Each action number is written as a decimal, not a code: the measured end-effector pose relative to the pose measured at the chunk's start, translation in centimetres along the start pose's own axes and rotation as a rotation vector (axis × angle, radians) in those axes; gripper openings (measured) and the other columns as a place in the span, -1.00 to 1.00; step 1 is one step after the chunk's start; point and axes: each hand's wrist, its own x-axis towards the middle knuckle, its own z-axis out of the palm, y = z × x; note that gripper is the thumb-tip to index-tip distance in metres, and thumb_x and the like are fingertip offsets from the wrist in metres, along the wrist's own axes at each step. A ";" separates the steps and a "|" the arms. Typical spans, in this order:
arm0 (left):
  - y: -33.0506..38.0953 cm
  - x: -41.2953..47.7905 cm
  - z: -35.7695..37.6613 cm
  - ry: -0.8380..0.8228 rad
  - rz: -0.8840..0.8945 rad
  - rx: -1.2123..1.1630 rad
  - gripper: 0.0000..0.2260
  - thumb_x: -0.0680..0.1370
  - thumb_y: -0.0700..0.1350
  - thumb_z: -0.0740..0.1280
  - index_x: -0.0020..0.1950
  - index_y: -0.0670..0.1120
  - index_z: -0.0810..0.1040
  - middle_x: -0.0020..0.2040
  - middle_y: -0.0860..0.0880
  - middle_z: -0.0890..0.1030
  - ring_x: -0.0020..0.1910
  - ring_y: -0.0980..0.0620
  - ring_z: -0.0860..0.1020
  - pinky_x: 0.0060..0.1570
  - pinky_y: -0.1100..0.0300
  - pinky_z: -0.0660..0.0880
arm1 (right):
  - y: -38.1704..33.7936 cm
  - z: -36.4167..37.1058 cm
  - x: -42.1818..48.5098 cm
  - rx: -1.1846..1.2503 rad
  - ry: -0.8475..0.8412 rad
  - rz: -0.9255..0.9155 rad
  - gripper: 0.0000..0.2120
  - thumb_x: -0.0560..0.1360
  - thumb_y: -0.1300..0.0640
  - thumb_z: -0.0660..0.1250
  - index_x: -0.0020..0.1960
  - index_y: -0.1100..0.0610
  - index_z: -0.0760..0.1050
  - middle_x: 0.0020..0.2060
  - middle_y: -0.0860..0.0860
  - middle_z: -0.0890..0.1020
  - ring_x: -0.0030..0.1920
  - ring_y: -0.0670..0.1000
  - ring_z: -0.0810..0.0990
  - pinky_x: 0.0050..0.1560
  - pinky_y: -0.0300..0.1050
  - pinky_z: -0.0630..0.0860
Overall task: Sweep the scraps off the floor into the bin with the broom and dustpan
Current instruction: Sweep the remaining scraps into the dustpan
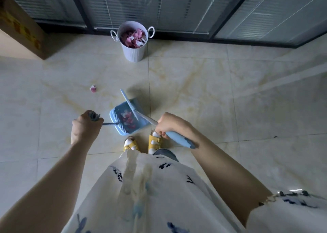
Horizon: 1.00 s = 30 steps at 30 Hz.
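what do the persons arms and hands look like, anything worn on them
Both forearms are bare down to the left hand and right hand; no gloves, watch or rings show. A loose short sleeve in white fabric with dark blue printed marks covers the right upper arm, its edge frayed.

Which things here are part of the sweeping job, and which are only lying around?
Job: broom in right hand; dustpan held by left hand; bin; pink scrap on the floor.
Lying about: cardboard box; window blinds.
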 end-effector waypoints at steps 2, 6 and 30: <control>-0.2 -0.2 -0.2 -0.009 -0.016 -0.008 -0.90 0.45 -0.16 0.30 -0.24 -0.09 0.41 -0.33 -0.11 0.43 -0.36 -0.12 0.36 -0.30 0.16 0.30 | 0.0 -1.3 -0.4 -0.015 0.025 0.020 -0.76 0.38 0.31 0.27 0.00 0.35 0.60 -0.36 0.15 0.60 -0.37 0.09 0.57 -0.27 -0.15 0.48; -1.4 -0.5 -1.2 -0.012 -0.029 -0.027 -0.94 0.45 -0.14 0.31 -0.18 -0.12 0.48 -0.26 -0.19 0.51 -0.28 -0.19 0.43 -0.27 0.15 0.35 | 0.5 -3.6 -0.4 -0.053 0.168 0.031 -0.88 0.45 0.30 0.25 -0.03 0.29 0.49 -0.42 0.09 0.57 -0.45 0.03 0.55 -0.37 -0.23 0.48; -3.3 -2.1 -1.8 0.035 -0.176 -0.080 -0.91 0.48 -0.15 0.28 -0.06 -0.12 0.53 -0.24 -0.20 0.54 -0.26 -0.20 0.48 -0.23 0.11 0.40 | -8.3 -6.3 -1.2 0.049 -0.013 -0.037 -0.78 0.43 0.36 0.23 -0.37 0.21 0.36 -0.69 0.00 0.36 -0.68 -0.07 0.29 -0.56 -0.36 0.26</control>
